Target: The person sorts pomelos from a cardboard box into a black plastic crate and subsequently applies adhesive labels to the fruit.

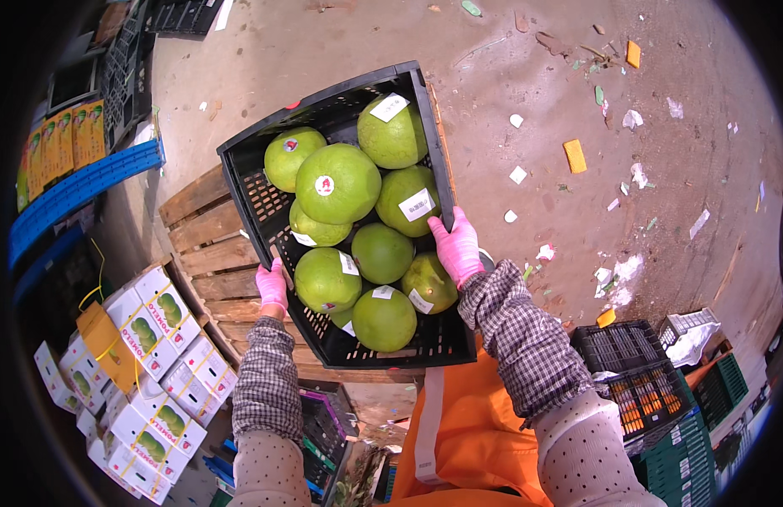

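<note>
A black plastic crate (455,342) with slotted walls sits in front of me, turned at a slant over a wooden slatted pallet (211,231). Several green pomelos (348,193) lie inside it, some bearing white labels and some round stickers. In a pink glove, my left hand (272,288) grips the crate's left rim near its lower corner. My right hand (458,250), gloved alike, holds the opposite rim with the thumb over the inner side. The fingers under both rims are hidden. Whether the crate rests on the pallet or is lifted, I cannot tell.
Stacked white pomelo cartons (170,412) stand at lower left, below a blue plastic pallet edge (87,193) and yellow cartons (65,142). Black crates (619,348), one with orange fruit, sit at right on green crates (680,462). Scraps and yellow pieces (574,156) litter the floor.
</note>
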### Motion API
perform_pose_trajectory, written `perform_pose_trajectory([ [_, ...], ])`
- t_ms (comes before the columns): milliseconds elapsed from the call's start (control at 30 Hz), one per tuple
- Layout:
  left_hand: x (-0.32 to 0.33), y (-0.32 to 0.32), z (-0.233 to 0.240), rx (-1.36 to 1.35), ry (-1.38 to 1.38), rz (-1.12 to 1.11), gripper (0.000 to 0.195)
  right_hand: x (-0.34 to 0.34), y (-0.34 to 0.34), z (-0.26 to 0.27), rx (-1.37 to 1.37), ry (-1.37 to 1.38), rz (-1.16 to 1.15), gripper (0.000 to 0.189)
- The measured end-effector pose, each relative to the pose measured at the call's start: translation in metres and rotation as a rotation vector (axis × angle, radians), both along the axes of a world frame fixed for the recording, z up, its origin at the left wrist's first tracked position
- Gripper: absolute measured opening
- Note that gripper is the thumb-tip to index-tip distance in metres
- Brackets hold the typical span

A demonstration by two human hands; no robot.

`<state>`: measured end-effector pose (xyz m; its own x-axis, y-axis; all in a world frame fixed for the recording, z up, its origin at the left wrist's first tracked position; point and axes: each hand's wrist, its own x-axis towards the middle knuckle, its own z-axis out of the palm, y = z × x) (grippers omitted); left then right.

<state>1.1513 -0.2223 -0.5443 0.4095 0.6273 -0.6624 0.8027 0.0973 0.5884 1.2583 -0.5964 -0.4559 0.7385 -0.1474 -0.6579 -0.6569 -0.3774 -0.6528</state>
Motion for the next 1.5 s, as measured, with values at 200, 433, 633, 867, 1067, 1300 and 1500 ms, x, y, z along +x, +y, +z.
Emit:
perform_pose_trajectory([
  [200,0.018,-0.011,0.009,-0.033,0.006,-0.059,0.018,-0.01,-0.011,-0.004,-0.039,-0.047,-0.042,0.05],
  [433,0.015,-0.011,0.0,0.126,0.096,-0.191,0.051,-0.006,-0.01,-0.005,-0.03,0.007,-0.081,0.031],
  [633,0.017,-0.01,0.008,0.106,0.097,-0.178,0.047,-0.005,-0.008,-0.004,-0.023,0.001,-0.067,0.029],
  [867,-0.011,0.011,-0.022,0.128,0.076,-0.156,0.039,0.0,-0.005,0.004,-0.027,-0.008,0.022,0.035],
  [1067,0.004,-0.001,0.003,0.104,0.096,-0.142,0.039,0.002,-0.007,-0.005,-0.082,-0.053,0.025,0.031],
  [1300,0.014,-0.012,0.033,0.209,0.132,-0.286,0.06,0.006,-0.01,-0.005,-0.143,0.034,0.023,0.025],
  [1500,-0.131,-0.049,0.068,0.394,-0.082,-0.221,0.054,-0.077,-0.084,0.022,-0.483,0.039,0.494,0.048],
])
